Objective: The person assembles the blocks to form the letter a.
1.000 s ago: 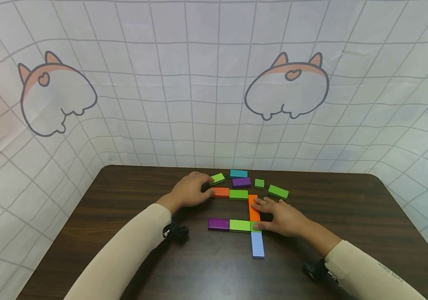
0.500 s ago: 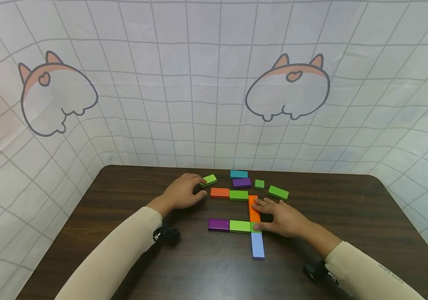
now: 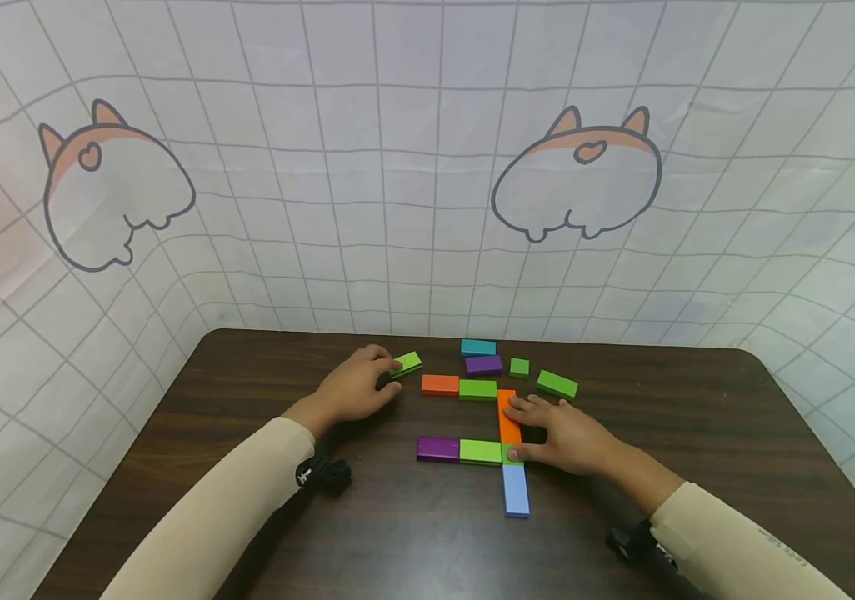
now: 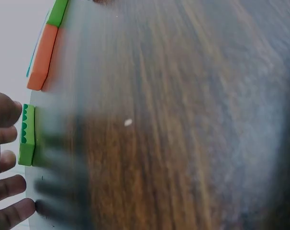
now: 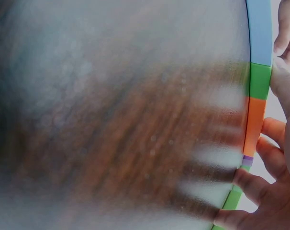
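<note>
In the head view my left hand touches the near left end of a loose lime-green flat block with its fingertips. The left wrist view shows the fingers spread around this green block, which has a dark scalloped edge. My right hand lies with extended fingers on an upright orange block. Its thumb rests on the small green square just below. A pale blue block continues that column. Left of the square, a lime-green block and a purple block form a row.
A red-orange block and a green block make an upper row. Behind it lie a teal block, another purple block, a small green piece and a tilted green block. A grid-patterned curtain borders the dark table.
My left hand has moved left, and the loose lime-green block has slid with it, away from the red-orange block. The right hand stays where it was.
</note>
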`<state>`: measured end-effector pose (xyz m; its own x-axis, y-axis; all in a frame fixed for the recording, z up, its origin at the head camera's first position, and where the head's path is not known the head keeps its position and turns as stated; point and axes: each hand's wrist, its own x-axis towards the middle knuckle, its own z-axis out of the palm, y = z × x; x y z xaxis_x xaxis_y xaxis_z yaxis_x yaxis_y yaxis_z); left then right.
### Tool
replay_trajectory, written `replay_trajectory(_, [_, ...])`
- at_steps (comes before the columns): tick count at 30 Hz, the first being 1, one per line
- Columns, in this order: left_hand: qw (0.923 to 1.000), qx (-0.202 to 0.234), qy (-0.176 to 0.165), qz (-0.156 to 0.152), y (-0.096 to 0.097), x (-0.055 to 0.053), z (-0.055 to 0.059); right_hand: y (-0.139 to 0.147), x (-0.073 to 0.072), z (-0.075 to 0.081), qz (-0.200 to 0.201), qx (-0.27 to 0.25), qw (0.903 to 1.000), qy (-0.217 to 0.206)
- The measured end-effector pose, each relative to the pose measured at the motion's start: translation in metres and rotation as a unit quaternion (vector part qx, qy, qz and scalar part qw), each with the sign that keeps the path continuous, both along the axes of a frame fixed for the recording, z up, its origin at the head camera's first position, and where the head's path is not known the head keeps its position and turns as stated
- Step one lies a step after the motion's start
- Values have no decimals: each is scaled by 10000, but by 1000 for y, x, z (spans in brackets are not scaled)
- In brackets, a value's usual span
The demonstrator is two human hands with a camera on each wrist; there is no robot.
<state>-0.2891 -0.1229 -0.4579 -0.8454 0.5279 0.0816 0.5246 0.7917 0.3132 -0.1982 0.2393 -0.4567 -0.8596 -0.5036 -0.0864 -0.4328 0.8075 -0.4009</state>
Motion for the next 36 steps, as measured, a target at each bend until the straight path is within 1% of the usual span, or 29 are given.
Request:
replay_trajectory(8, [10000,-71,33,30,-3,1,3,0,0,1,-6,10,10000,9])
replay_trajectory(11, [9999,-77,73,46,-4,1,2,0,0,1,-21,16,10000,-11])
replay_trajectory(19, [9993,-191,330,24,-7,0,0,0,-1,1,-18,19,10000,-23])
replay_trajectory(25, [9989,-217,412,63,-6,-2,-1,0,0,2,-28,47,10000,-45])
replay_trajectory(28, [9993,-190,331,14,-5,-2,1,0,0,2,-33,43,10000,-35])
replay_trajectory(32, [9997,-213,98,-115,-3,-2,3,-1,0,1,-37,50,10000,-18])
replay_trajectory(36, [9996,-235,-22,-165,-1,-3,3,-1,0,1,-39,40,10000,-8])
